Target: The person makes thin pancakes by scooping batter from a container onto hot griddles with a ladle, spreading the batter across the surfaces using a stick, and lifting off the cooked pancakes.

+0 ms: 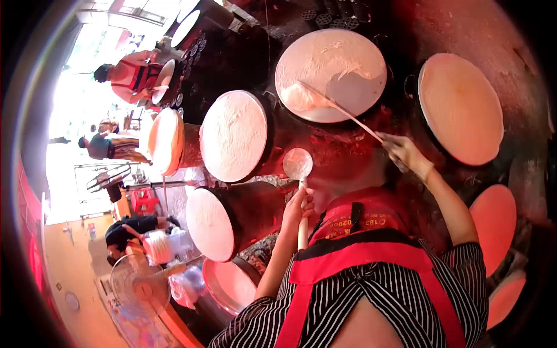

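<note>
My left hand (298,207) is wrapped round the pale handle of a ladle (297,164), whose round bowl points away from me. The fingers of my right hand (405,155) close on a long thin stick (358,121). That stick reaches over the large round griddle (355,98) ahead of me, and its far end touches the batter (304,97) on the griddle's left part. White batter covers the upper and left areas, while a grey patch of bare surface shows at the lower right. A pale, fully covered griddle (234,136) lies left of the ladle.
More round griddles stand at the right (461,109), lower right (493,229) and lower left (210,225). A wide pan (230,285) is near my left forearm. Left of these are a fan (141,285), a red stool (145,201) and several people, one in a red apron (145,77).
</note>
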`<state>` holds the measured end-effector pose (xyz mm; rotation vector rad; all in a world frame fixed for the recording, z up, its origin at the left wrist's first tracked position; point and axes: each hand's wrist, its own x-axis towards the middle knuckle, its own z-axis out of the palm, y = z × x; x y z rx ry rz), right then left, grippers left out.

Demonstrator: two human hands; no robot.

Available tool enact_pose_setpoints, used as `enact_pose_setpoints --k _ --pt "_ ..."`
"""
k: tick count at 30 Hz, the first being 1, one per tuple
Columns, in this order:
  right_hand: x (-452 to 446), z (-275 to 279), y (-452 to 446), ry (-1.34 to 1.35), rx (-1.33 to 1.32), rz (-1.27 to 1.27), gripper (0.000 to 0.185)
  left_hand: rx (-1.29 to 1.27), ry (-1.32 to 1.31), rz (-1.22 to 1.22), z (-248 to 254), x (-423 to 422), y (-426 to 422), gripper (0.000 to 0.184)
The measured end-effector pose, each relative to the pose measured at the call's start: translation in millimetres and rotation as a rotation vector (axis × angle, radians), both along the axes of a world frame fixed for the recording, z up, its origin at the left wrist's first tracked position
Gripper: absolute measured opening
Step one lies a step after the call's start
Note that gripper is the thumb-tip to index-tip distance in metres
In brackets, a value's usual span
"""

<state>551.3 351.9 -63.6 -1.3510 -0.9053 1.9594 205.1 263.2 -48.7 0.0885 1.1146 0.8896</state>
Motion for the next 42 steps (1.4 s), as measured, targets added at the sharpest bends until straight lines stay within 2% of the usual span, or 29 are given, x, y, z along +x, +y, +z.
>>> enact_pose_setpoints --k 2,4,5,8,9,10,11,12,13,16,17,20,22,26,29,30,32,34,36,38,39,40,41,42 --pt "12 -29 -52 0.035 0.137 -0.051 0.039 0.010 0.027 -0.065 -16 -29 -12 0.030" --pt "1 -41 -93 -0.034 0.071 -0.216 0.039 0.033 0.079 -0.098 -28 -54 -27 0.029" --pt "-20 -49 -102 0.273 -0.020 -0.396 0.035 0.052 0.190 -0.126 -28 -63 -39 0.026" --pt "-133 -65 -73 0.437 0.057 -0.622 0.014 -0.042 0.334 -0.224 -19 -99 -76 0.023" --pt "-177 -52 -50 0.462 0.034 -0.639 0.016 -0.061 0.303 -0.184 -13 -110 -90 0.022" --pt "-221 -45 -21 0.337 0.109 -0.606 0.015 -0.082 0.274 -0.143 -10 -122 -106 0.022" --pt "-258 -64 12 0.197 0.311 -0.495 0.017 -0.113 0.203 -0.075 -19 -137 -125 0.023" --pt "-296 -65 46 -0.004 0.427 -0.499 0.018 -0.143 0.134 -0.008 -30 -151 -143 0.023" --pt "-324 -50 70 0.001 0.407 -0.519 0.022 -0.155 0.128 0.063 -25 -157 -155 0.025" --pt "-388 -85 151 -0.124 0.284 -0.690 0.027 -0.146 0.137 0.176 -27 -178 -190 0.034" --pt "-403 -132 184 -0.256 0.349 -0.763 0.027 -0.145 0.127 0.191 -31 -183 -198 0.036" --pt "-390 -106 132 -0.096 0.249 -0.810 0.014 -0.157 0.124 0.219 -38 -191 -212 0.036" --pt "-364 -75 75 0.058 0.162 -0.772 0.020 -0.160 0.091 0.227 -41 -188 -208 0.035" --pt "-298 -60 11 0.013 0.133 -0.723 0.029 -0.123 0.053 0.172 -24 -168 -185 0.027" --pt "-240 -57 1 0.058 0.072 -0.723 0.036 -0.063 0.046 0.092 -24 -155 -172 0.027" --pt "-229 -54 6 0.033 0.093 -0.776 0.026 -0.043 0.031 0.080 -25 -150 -169 0.027" --pt "-225 -50 25 0.237 0.102 -0.899 0.012 -0.023 0.033 0.046 -22 -137 -160 0.026" --pt "-244 -33 24 0.361 0.141 -0.818 0.004 -0.019 0.071 -0.002 -15 -120 -148 0.026" --pt "-244 -50 16 0.209 0.073 -0.454 0.011 -0.018 0.067 -0.013 -8 -103 -135 0.026" --pt "-211 -47 -11 0.168 0.085 -0.270 0.027 -0.005 0.019 -0.013 -8 -89 -125 0.026" --pt "-183 -43 -18 0.096 0.036 -0.308 0.042 0.015 0.041 -0.017 -7 -82 -121 0.026" --pt "-146 -51 -15 0.234 -0.097 -0.325 0.040 0.026 0.055 -0.023 -7 -75 -117 0.026" --pt "-121 -50 -19 0.117 -0.012 -0.367 0.039 0.037 0.070 -0.027 -7 -68 -113 0.026" --pt "-95 -51 -11 0.141 -0.093 -0.372 0.036 0.045 0.088 -0.035 -6 -61 -111 0.026"
